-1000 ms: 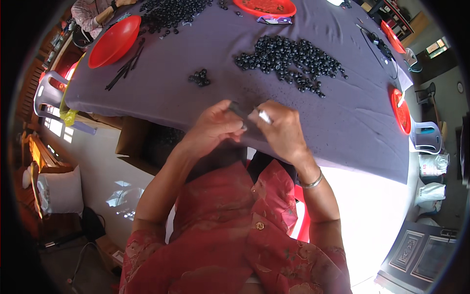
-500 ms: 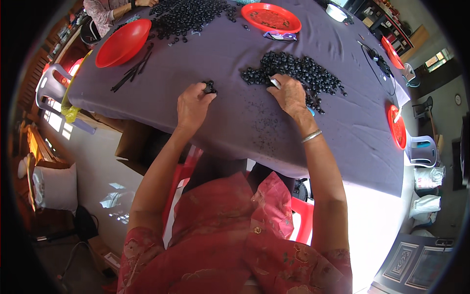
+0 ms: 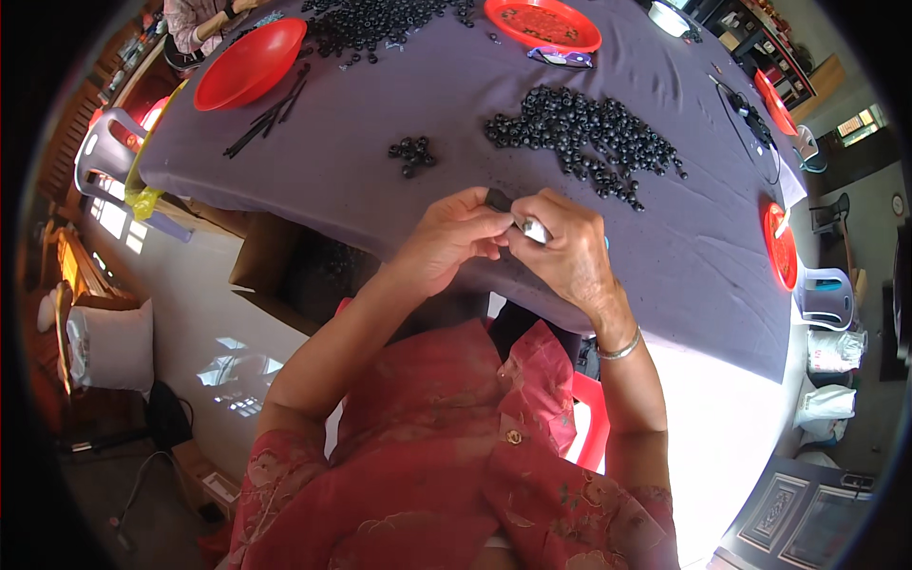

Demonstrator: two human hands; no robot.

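The left hand (image 3: 451, 237) pinches a dark piece (image 3: 497, 199) at its fingertips, and the right hand (image 3: 568, 249) closes around a silver tool (image 3: 535, 230); their exact contact is hidden. A firm pinch and small tool movements, clear of the left thumb, probably serve best. Both hands are near the front edge of the tablecloth (image 3: 313, 176), with bare cloth between them and the small pile (image 3: 410, 154) and large pile (image 3: 589, 138) of black beads.
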